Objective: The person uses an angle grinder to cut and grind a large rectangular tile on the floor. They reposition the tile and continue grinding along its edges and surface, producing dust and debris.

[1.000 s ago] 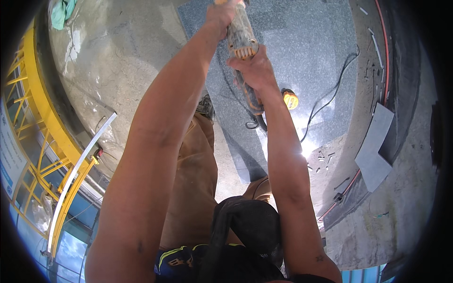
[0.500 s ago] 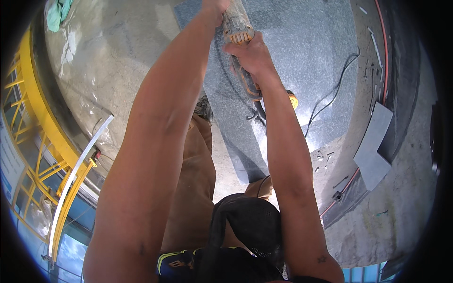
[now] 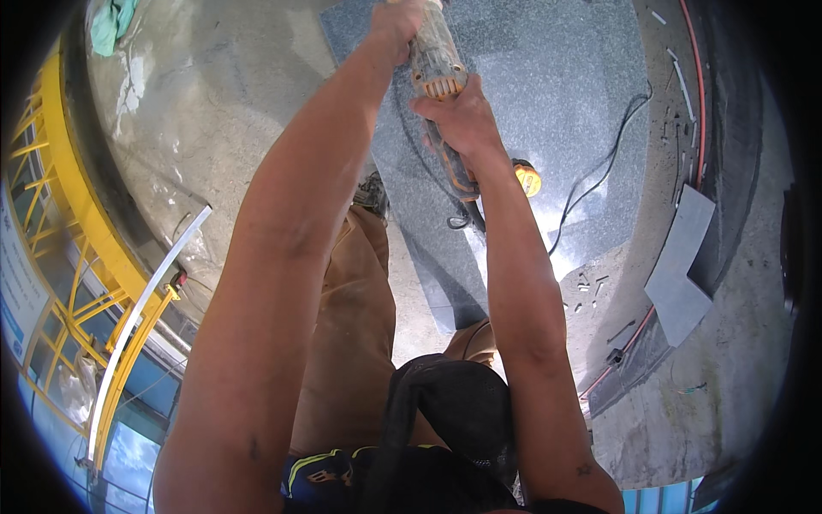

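Note:
Both arms reach forward over a speckled grey sheet (image 3: 565, 111) lying on the concrete floor. Between my hands is a dusty, worn angle grinder (image 3: 438, 56) with orange vents; its front end is cut off by the upper edge. My left hand (image 3: 399, 32) is closed around its far part. My right hand (image 3: 462, 122) wraps the rear handle below the vents, thumb lying across it. A black cord (image 3: 473, 214) leaves the handle's near end. To the right of my right forearm, a yellow tape measure (image 3: 527, 180) rests on the sheet, partly hidden.
A dark cable (image 3: 591, 176) loops over the sheet's right side. Farther right are a red hose (image 3: 699, 94), a cut grey panel piece (image 3: 681, 274) and scattered offcuts (image 3: 586, 287). On the left stand a yellow metal frame (image 3: 81, 206) and a pale strip (image 3: 141, 308). Green cloth (image 3: 110, 26) lies far left.
The grinder and both hands have come slightly nearer to me. More of the left hand shows now, and more of the tape measure. Both grips stay the same.

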Motion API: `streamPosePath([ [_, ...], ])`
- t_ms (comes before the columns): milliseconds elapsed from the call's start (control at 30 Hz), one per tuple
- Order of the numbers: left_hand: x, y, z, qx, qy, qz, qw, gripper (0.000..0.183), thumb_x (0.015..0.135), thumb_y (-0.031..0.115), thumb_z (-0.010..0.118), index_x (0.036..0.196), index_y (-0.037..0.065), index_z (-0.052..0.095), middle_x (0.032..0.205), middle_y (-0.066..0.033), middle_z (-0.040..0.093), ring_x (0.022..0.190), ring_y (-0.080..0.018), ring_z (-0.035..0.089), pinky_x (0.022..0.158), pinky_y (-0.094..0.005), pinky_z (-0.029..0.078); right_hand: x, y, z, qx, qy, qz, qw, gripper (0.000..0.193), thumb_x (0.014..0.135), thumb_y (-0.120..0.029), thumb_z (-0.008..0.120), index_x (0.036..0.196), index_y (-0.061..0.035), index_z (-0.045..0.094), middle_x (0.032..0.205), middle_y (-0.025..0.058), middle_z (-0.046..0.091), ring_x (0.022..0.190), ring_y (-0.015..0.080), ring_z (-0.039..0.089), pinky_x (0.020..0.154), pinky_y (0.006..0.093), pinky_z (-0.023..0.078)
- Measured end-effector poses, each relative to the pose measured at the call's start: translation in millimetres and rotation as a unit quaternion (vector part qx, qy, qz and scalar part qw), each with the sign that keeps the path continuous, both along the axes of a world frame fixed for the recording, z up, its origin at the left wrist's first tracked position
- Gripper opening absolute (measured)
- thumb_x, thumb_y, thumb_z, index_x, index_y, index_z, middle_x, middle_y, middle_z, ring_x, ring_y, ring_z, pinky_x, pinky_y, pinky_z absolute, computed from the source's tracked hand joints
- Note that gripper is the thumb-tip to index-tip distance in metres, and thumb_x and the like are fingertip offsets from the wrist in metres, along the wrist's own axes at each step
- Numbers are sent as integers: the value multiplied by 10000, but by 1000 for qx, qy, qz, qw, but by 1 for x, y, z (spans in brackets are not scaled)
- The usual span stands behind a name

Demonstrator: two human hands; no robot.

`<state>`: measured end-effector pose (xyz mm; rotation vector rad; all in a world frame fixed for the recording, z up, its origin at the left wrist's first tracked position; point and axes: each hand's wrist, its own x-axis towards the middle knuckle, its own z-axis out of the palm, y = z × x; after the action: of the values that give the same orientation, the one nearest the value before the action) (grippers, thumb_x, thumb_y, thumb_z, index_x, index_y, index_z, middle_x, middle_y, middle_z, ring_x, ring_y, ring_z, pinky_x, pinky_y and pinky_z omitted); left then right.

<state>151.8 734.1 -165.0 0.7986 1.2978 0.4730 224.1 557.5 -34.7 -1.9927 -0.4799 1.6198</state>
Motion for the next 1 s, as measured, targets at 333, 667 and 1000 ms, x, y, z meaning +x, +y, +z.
streamPosePath([
  [333,-2,-13,9,-9,33,-15,999,390,1042,438,678,1167,77,758,955,-55,746,807,-195,714,728,-412,593,-2,-11,13,3,6,-12,1000,820,796,-350,857,1338,85,421,1067,302,721,919,368,772,802,453,627],
  [667,-7,-27,6,2,-14,-21,1000,360,1046,413,667,1136,78,759,939,-42,739,807,-181,704,723,-397,585,-3,-21,23,-13,42,-32,999,822,794,-343,855,1328,97,412,1003,266,723,821,329,772,732,428,626],
  [1000,-6,0,-23,28,-30,-23,999,354,1052,423,658,1238,128,719,975,-58,734,820,-196,705,732,-416,590,-2,-1,-4,31,2,-19,999,821,782,-334,843,1315,127,420,1046,290,718,821,333,772,742,427,622],
])
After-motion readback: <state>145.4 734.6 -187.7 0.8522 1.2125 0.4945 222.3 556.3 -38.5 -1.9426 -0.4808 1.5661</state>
